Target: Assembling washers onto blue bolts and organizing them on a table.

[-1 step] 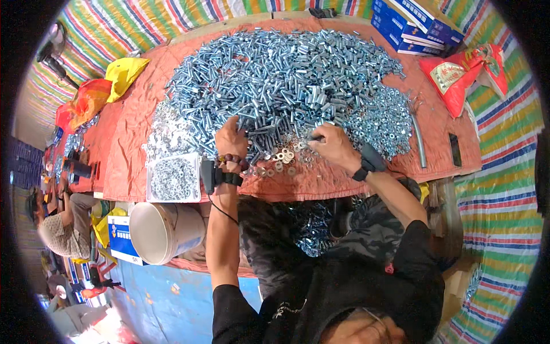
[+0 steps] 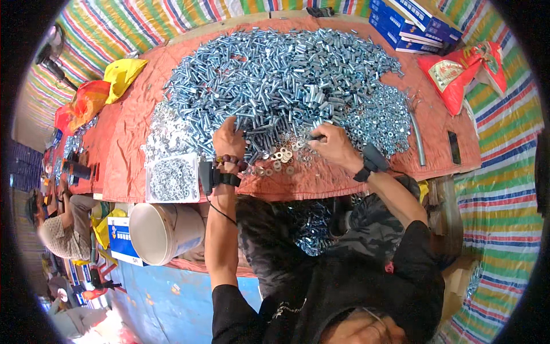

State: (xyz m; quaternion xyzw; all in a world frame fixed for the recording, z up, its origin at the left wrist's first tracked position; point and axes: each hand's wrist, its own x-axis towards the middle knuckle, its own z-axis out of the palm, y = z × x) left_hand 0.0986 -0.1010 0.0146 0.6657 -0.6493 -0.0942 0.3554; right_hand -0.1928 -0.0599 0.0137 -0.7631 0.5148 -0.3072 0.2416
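My left hand [image 2: 229,140] rests at the near edge of a big heap of metal bolts and sleeves [image 2: 269,74]. Its fingers are curled, and whatever they hold is hidden. To the right, my right hand [image 2: 335,148] pinches a small, dark metal piece [image 2: 315,137] between thumb and finger; its kind is too small to tell. Between the hands lie loose flat washers [image 2: 283,153], some brassy. Hex nuts [image 2: 384,117] spread beyond my right hand. Shiny small rings [image 2: 172,133] are piled left of my left hand, above a white tray [image 2: 150,186] holding more rings.
A metal rod [image 2: 419,140] lies right of the nuts. Blue boxes [image 2: 395,28] and a red bag [image 2: 450,77] stand at the back right. Yellow [image 2: 123,77] and orange bags lie far left. A white bucket [image 2: 186,229] stands below the tray; another person [image 2: 66,229] sits at left.
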